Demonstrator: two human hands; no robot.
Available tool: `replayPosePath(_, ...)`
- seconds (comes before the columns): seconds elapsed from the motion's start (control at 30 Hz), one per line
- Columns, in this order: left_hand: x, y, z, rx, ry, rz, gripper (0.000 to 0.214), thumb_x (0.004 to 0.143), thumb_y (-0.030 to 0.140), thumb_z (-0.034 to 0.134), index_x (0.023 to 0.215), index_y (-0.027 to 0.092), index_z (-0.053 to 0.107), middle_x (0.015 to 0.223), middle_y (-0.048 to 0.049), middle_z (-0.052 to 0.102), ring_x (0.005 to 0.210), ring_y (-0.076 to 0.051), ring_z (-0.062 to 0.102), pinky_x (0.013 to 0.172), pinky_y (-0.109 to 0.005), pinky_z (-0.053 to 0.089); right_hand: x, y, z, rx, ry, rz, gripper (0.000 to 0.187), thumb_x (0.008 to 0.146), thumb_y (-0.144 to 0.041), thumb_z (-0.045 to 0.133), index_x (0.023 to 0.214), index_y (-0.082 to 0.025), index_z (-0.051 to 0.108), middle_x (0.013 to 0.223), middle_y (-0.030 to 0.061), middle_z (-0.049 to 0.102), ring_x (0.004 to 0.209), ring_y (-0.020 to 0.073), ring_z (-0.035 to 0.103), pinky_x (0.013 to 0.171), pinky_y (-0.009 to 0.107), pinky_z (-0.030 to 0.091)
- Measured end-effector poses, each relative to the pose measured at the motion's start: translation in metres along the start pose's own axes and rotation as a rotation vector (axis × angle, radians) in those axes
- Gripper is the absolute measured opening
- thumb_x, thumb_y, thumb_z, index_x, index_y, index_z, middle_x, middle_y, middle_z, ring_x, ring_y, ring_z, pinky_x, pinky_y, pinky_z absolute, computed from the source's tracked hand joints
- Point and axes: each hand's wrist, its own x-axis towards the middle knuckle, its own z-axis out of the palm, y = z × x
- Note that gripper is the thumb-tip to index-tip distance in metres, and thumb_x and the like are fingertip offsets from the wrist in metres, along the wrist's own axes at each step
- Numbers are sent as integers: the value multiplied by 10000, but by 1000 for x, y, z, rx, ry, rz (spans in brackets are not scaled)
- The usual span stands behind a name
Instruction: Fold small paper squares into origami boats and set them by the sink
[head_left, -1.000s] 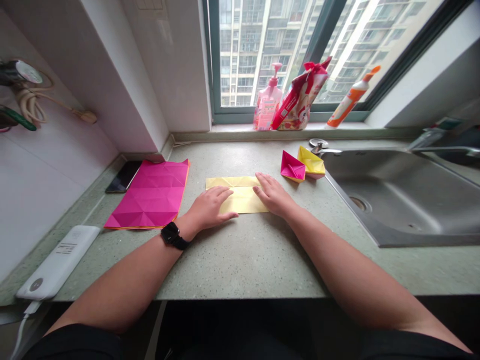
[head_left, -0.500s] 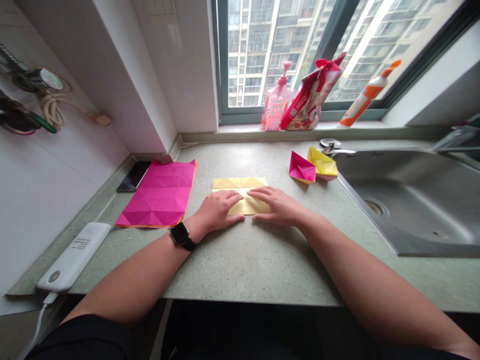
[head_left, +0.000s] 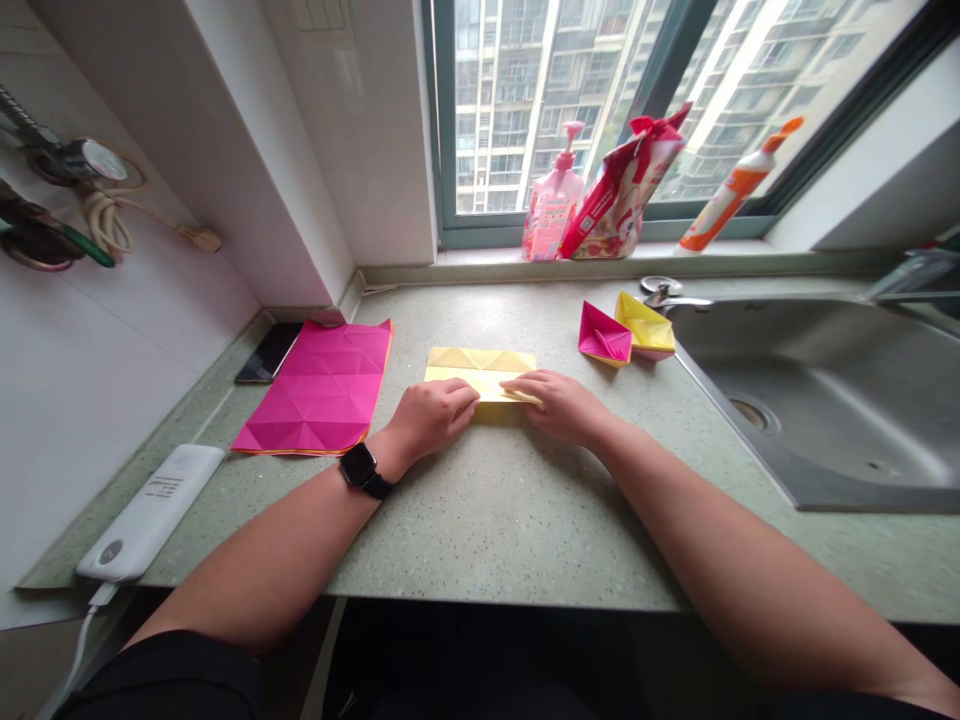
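Note:
A yellow sheet of paper (head_left: 480, 366) lies folded on the speckled green counter (head_left: 510, 510). My left hand (head_left: 431, 416), with a black watch on its wrist, pinches the paper's near edge and lifts it. My right hand (head_left: 561, 403) grips the same near edge on the right side, fingers curled round it. The near flap is raised off the counter and tilted away from me.
A creased pink sheet (head_left: 319, 390) lies to the left, with a dark phone (head_left: 266, 352) beyond it and a white power bank (head_left: 150, 512) at the counter's left edge. Pink (head_left: 604, 336) and yellow (head_left: 645, 326) paper boats sit beside the steel sink (head_left: 817, 400). Bottles and a red bag stand on the windowsill.
Both hands went from lying flat on the yellow paper to pinching its near edge. That edge has been lifted and is folding away from me.

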Motion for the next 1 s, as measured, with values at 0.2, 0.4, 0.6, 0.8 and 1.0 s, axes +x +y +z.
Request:
replayPosePath(0.2, 1, -3, -2, 28, 22, 45, 191, 1100, 327, 635, 1024, 249, 792, 1096, -54, 808, 1038, -249, 710, 926, -404, 567, -2, -9, -6, 17, 110, -48, 362, 1057, -264, 568, 1300, -348, 822, 1180, 43, 842, 1047, 257, 776, 919, 420, 622)
replayPosePath(0.4, -3, -9, -8, -56, 184, 3, 249, 1135, 303, 580, 1027, 249, 798, 1084, -53, 808, 1022, -230, 718, 922, -393, 559, -2, -2, -16, 44, 188, -75, 528, 919, -198, 687, 1437, -286, 742, 1264, 76, 825, 1142, 294, 744, 998, 468, 601)
replayPosePath(0.6, -4, -17, -11, -58, 335, 24, 179, 1109, 292, 643, 1040, 243, 800, 1075, -55, 811, 1030, -232, 720, 951, -411, 539, -2, 13, -19, 57, 387, -151, 280, 978, -159, 628, 1076, -287, 856, 1097, 59, 846, 985, 245, 769, 893, 423, 606)
replayPosePath(0.8, -2, -22, -6, -45, 193, -56, 163, 996, 147, 705, 1123, 205, 790, 1160, -82, 807, 1063, -272, 718, 944, -421, 549, -3, 0, -22, -46, 463, -214, 260, 989, -154, 641, 1029, -299, 854, 1010, 36, 839, 900, 223, 761, 849, 404, 571)
replayPosePath(1.0, -4, -19, -10, -92, 72, -74, 133, 993, 144, 678, 1028, 202, 792, 1154, -83, 811, 1075, -273, 737, 940, -396, 576, -3, -11, -26, 77, 426, -271, 170, 1029, -244, 683, 1060, -282, 847, 952, 38, 817, 851, 200, 749, 799, 361, 584)
